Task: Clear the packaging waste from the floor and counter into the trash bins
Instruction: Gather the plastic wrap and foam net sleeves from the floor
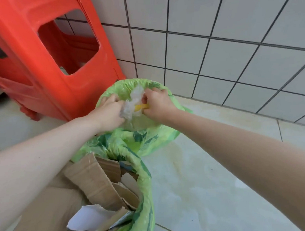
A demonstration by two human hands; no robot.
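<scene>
Crinkled clear plastic wrap (133, 103), thin green plastic liners (144, 141), matt torn cardboard (98, 183), glossy red plastic stool (47, 55)

We see a crumpled wad of clear plastic wrap (133, 103) with a yellow scrap (139, 108) caught in it, held over the open mouth of the far bin (159, 130), which is lined with a green bag. The near bin (147, 184), lined with the same green, patterned bag, is stuffed with torn brown cardboard (97, 179) standing above its rim, a white-faced torn piece (86, 217) among it.
</scene>
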